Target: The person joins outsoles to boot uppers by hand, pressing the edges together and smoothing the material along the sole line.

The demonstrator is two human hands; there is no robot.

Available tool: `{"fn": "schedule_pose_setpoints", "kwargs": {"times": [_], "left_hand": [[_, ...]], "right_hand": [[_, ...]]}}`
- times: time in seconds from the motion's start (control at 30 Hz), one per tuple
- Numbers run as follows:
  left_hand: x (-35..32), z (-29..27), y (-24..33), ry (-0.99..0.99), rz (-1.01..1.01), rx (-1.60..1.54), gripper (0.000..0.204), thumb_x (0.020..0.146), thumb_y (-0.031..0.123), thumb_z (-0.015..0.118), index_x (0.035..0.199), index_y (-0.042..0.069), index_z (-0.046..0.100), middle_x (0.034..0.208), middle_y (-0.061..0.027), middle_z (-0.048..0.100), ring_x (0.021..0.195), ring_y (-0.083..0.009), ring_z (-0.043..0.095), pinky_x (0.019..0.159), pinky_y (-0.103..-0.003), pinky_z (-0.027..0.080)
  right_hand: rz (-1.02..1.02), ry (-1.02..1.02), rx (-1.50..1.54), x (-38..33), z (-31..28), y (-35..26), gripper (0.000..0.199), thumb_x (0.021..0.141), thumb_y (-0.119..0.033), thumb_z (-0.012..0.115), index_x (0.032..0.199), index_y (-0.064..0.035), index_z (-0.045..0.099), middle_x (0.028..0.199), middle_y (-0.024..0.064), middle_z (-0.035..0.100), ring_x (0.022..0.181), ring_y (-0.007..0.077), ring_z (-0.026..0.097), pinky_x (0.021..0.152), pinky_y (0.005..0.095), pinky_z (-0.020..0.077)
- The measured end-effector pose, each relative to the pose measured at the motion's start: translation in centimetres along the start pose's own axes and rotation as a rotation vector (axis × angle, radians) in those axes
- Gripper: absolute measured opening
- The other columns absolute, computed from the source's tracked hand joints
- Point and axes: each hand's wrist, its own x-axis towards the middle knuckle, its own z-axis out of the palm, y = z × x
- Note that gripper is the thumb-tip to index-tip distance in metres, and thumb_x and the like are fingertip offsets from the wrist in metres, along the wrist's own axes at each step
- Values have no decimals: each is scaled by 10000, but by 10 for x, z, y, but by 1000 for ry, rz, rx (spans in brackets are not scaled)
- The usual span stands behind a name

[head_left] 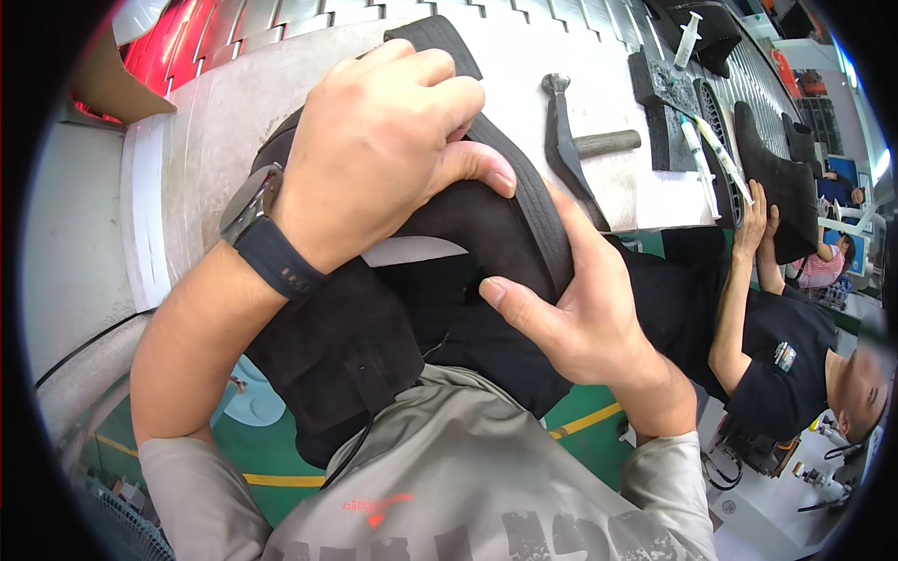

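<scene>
Nearest to us, our grey shirt [449,477] is filling the lower part of the view, and just above it we are holding a black suede boot [374,318] against our lap, at the near edge of the pale workbench [215,122]. Our left hand [383,140], a dark watch [251,201] on its wrist, is curling closed over the top of the boot and pressing down on it. Our right hand [571,309] is gripping the boot from the side, thumb lying against the suede and fingers wrapped under the black sole strip [524,187]. We are judging the work as midway: the strip looks seated along the part we can see, yet both hands are pressing it, so bonding seems unfinished. The boot's long axis is running from our lap up toward the far edge of the workbench, leaning slightly right. Farther along that edge a hammer [571,140] is lying, and another person's hand [753,220] is resting on a second boot [781,182].
</scene>
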Motion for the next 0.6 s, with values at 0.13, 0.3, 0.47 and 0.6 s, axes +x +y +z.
{"fn": "schedule_pose_setpoints", "kwargs": {"times": [0.13,0.3,0.47,0.6], "left_hand": [[-4,0,-2,25,25,26,484,670,367,932,739,60,565,774,-66,535,789,-302,565,699,-412,476],[-9,-6,-4,-9,56,-23,448,703,337,920,785,60,578,824,-70,554,829,-312,569,753,-422,479],[-6,-23,-23,-155,35,-212,282,848,153,856,876,24,607,874,-117,586,870,-340,589,794,-431,486],[-5,-33,-35,-108,41,-207,296,840,144,869,902,0,617,886,-130,612,835,-333,598,776,-411,491]], "right_hand": [[-40,-11,-23,0,3,-1,862,908,-81,794,1595,130,318,1320,323,670,1218,411,715,1050,422,543],[-60,-34,-274,1,1,-12,872,901,-128,817,1562,168,332,1289,374,654,1158,486,706,1013,462,559],[-52,-60,-401,2,-3,-12,868,906,-210,824,1520,198,366,1271,399,648,1152,517,690,1006,480,561],[-33,-63,-164,14,-9,-6,881,900,-263,827,1521,189,396,1328,377,647,1247,456,683,1070,436,532]]}}
